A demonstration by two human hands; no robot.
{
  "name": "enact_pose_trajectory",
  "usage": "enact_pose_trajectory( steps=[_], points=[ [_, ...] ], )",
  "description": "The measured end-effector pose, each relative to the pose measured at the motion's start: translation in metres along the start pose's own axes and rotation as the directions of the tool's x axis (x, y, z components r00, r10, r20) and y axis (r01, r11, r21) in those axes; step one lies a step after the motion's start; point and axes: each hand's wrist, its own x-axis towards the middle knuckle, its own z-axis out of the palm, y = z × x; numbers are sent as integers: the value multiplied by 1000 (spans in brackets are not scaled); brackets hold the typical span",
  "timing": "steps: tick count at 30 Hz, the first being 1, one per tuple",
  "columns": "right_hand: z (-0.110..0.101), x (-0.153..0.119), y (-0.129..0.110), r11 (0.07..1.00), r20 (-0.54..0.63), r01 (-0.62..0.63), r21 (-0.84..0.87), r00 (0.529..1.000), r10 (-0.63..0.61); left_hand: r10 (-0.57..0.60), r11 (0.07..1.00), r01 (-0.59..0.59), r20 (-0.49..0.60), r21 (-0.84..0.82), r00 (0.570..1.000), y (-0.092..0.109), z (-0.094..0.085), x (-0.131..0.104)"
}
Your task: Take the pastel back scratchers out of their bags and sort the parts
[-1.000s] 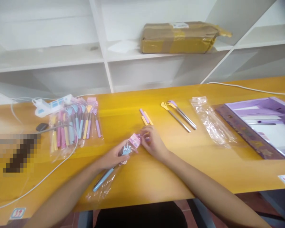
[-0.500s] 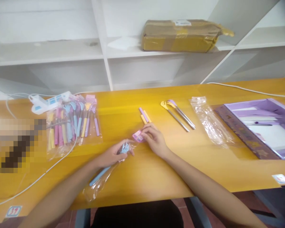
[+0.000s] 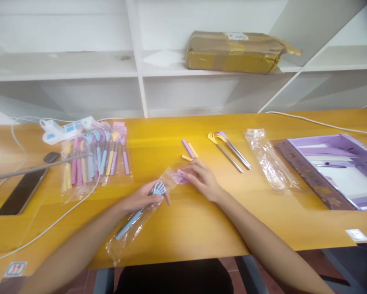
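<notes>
My left hand [image 3: 146, 198] is closed around a blue back scratcher [image 3: 130, 224] inside a clear plastic bag [image 3: 113, 248]. Its hand-shaped head [image 3: 159, 188] shows above my thumb, and the handle slants down to the left. Between the fingers of my right hand [image 3: 204, 179] is a small pink card [image 3: 180, 177], touching the bag's upper end. Whether the card is fastened to the bag, I cannot tell. Just beyond that hand lie loose purple and yellow handle tubes [image 3: 189, 149]. Several metal rods with yellow and purple scratcher heads [image 3: 229, 149] rest farther right.
Bagged back scratchers [image 3: 94, 157] lie at left beside a white power strip [image 3: 67, 130], with a phone [image 3: 22, 192] and a cable nearby. To the right are empty clear bags [image 3: 270, 163] and a purple box [image 3: 318, 175]. A taped carton [image 3: 232, 55] sits on the shelf behind.
The pink card has shifted slightly and now meets the bag's top end. My left hand has turned a little, showing more of the blue scratcher. The camera view has tilted slightly.
</notes>
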Motion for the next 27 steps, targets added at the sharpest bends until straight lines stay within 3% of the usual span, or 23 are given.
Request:
enact_pose_trajectory(
  steps=[4, 6, 7, 8, 10, 11, 14, 15, 17, 18, 19, 21, 23, 25, 27],
  points=[
    [19, -5, -21, 981, 260, -60, 182, 966, 10, -21, 995, 9, 111, 103, 994, 2, -1, 0],
    [24, -7, -26, 963, 272, -135, 233, 960, 69, -27, 994, 9, 166, 112, 986, 1, -2, -1],
    [25, -7, -26, 953, 190, -164, 255, 975, 117, -33, 995, 14, 196, 96, 980, 1, -3, -1],
    [24, -7, -26, 945, 37, -183, 271, 983, 180, -42, 997, 27, 226, 72, 973, 0, -3, -2],
    [18, -6, -23, 942, -299, -199, 271, 913, 279, -67, 998, 61, 271, 30, 960, -2, -5, -3],
    [14, -5, -21, 945, -382, -204, 254, 877, 292, -81, 997, 79, 281, 15, 956, -3, -6, -3],
    [-1, 0, -14, 946, -426, -195, 258, 856, 292, -91, 995, 101, 266, -25, 960, -5, -8, -4],
    [-6, 2, -11, 935, -470, -179, 307, 826, 312, -90, 994, 101, 258, -32, 962, -6, -8, -4],
    [-11, 5, -7, 886, -582, -126, 447, 710, 395, -100, 995, 104, 244, -4, 965, -6, -9, -3],
    [-11, 6, -5, 850, -578, -106, 516, 689, 436, -111, 994, 108, 234, 25, 966, -6, -9, -2],
    [-9, 7, -4, 814, -519, -108, 571, 720, 460, -122, 992, 112, 221, 57, 968, -5, -9, -2],
    [-2, 8, -3, 771, -330, -158, 618, 837, 436, -139, 987, 121, 193, 105, 971, -4, -9, -2],
    [-2, 11, -5, 790, -269, -155, 594, 887, 376, -155, 983, 135, 180, 121, 971, -2, -8, -2],
    [-22, 18, -7, 825, -404, -75, 560, 845, 351, -179, 979, 157, 185, 128, 966, 0, -7, -3],
    [-65, 27, -7, 846, -578, 11, 533, 735, 355, -193, 976, 170, 185, 133, 963, 0, -5, -4]
  ],
)
